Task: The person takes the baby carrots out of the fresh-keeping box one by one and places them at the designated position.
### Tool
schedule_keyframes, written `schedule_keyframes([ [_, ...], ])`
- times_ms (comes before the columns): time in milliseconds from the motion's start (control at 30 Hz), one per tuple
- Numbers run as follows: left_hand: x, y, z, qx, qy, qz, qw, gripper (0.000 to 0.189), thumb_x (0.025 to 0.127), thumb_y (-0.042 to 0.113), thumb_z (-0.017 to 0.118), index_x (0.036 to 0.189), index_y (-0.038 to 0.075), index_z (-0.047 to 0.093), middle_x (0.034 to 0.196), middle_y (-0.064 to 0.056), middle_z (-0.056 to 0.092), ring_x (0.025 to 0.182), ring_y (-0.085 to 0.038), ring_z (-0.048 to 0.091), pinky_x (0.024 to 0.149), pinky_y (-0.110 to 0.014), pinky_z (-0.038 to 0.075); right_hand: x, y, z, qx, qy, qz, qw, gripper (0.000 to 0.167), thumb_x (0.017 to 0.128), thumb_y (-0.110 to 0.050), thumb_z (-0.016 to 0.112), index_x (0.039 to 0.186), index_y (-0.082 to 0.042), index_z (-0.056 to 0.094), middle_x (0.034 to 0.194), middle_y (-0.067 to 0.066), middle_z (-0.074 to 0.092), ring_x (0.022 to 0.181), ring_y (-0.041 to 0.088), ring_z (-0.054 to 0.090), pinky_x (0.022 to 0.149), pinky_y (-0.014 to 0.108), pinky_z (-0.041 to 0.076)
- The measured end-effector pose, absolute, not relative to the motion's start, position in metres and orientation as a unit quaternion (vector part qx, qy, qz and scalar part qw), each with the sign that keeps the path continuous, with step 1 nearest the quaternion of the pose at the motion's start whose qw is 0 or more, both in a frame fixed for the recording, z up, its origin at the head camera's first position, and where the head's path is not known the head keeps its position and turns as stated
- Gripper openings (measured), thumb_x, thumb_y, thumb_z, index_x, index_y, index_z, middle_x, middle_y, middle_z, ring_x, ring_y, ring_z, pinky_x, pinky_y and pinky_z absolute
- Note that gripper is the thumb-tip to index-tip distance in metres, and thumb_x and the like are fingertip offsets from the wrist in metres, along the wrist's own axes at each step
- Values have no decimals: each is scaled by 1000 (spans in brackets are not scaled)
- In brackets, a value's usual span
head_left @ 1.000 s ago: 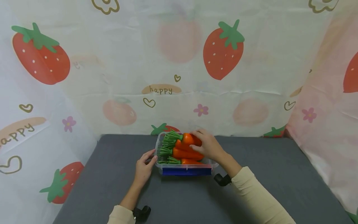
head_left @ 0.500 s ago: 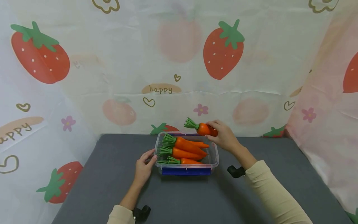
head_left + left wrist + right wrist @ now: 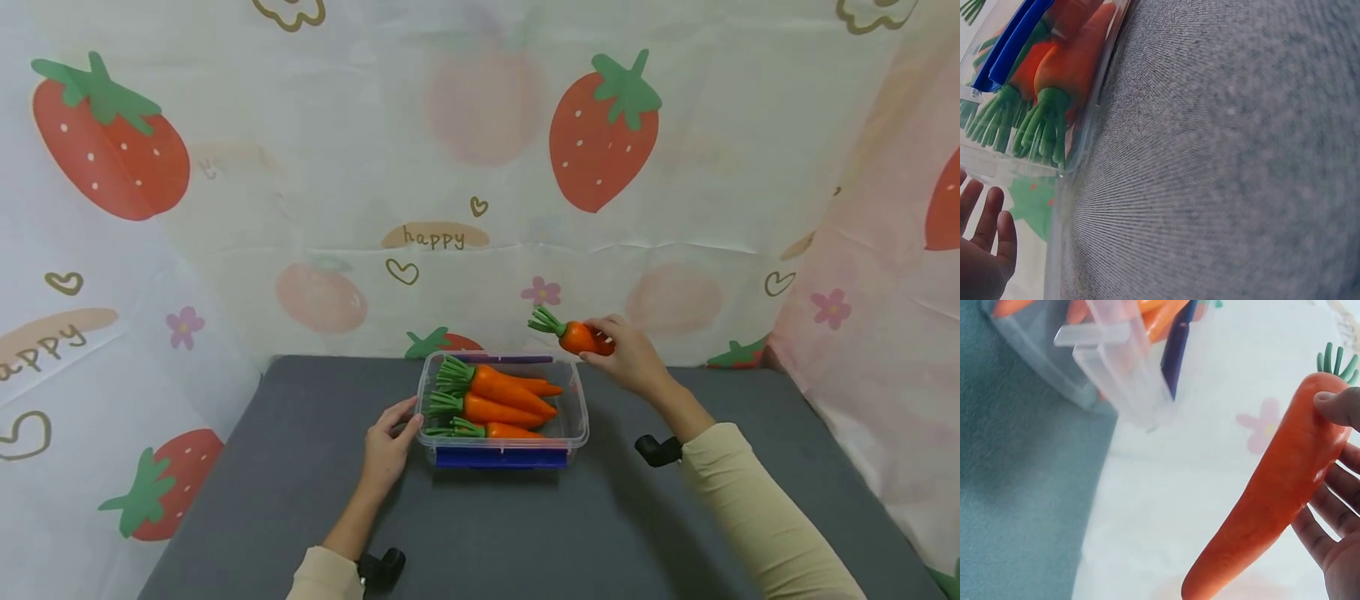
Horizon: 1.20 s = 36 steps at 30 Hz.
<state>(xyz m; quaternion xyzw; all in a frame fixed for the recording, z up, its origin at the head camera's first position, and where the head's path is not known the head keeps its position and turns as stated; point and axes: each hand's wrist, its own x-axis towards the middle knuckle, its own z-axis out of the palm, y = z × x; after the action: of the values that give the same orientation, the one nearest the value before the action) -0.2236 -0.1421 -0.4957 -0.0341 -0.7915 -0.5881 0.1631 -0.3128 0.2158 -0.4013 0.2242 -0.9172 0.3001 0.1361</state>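
My right hand [image 3: 636, 360] holds an orange carrot [image 3: 577, 337] with green stems, up behind the right back corner of a clear plastic box [image 3: 579, 398]. In the right wrist view, the thumb lies on the thick end of this carrot [image 3: 1272, 481] and the fingers are behind it; its tip points away from the hand. Several more carrots [image 3: 510, 390] lie in the box, stems to the left. At the box's left end, my left hand [image 3: 386, 450] touches the wall. The left wrist view shows that hand [image 3: 985, 250] with its fingers fairly straight beside the box end.
Blue clips [image 3: 501, 457] run along the front and back of the box, which stands on a grey cloth-covered table [image 3: 300, 450]. A white curtain [image 3: 337, 167] with strawberry prints hangs right behind the table and along both sides.
My right hand has lifted one carrot out of the box and moved it up and to the right. The left hand has stayed at the box's left end.
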Motion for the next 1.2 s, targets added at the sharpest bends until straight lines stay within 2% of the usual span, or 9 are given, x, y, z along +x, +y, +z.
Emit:
schedule_keyframes([
  [200,-225,-143,-500,-34,-786,-595,165,34,93,7,64,125,-6,63,124,-24,63,97,-6,61,77,-16,50,-319,230,-410,216,-916,306,141,42,84,-11,75,119,6,61,110,24,62,93,35,61,83,50,55],
  [333,-230,-145,-505,-33,-786,-596,162,34,93,8,64,125,-4,63,124,-23,64,96,-2,61,76,-16,50,-321,238,-416,203,-917,316,137,41,85,-11,75,120,7,61,111,25,63,94,36,61,83,51,54],
  [533,-231,-144,-509,-44,-784,-591,184,33,92,6,64,124,-5,64,121,-24,64,95,-5,62,74,-15,50,-326,252,-424,183,-914,336,134,42,85,-10,74,120,9,60,114,27,63,95,38,61,85,53,53],
  [600,-227,-143,-503,-46,-783,-593,182,34,92,4,64,123,-7,63,121,-26,64,96,-9,63,74,-16,50,-327,256,-428,182,-913,339,137,41,85,-9,74,119,9,61,113,27,63,94,39,61,85,54,53],
  [733,-226,-143,-501,-42,-784,-594,174,34,92,3,64,123,-8,62,122,-26,64,97,-9,62,75,-16,50,-329,264,-436,170,-914,344,131,42,85,-9,74,120,9,60,112,28,62,94,40,60,84,54,52],
  [967,-227,-142,-500,-40,-780,-602,169,34,92,4,64,124,-8,62,124,-25,63,97,-5,60,77,-13,49,-331,275,-451,133,-930,330,92,44,88,-12,72,124,8,59,113,27,61,97,40,59,84,54,51],
  [1200,-225,-142,-502,-42,-777,-601,183,33,92,2,64,123,-9,62,122,-27,63,96,-9,63,76,-11,49,-336,280,-465,115,-936,330,50,44,89,-13,69,125,9,58,114,28,59,98,39,58,85,53,50],
])
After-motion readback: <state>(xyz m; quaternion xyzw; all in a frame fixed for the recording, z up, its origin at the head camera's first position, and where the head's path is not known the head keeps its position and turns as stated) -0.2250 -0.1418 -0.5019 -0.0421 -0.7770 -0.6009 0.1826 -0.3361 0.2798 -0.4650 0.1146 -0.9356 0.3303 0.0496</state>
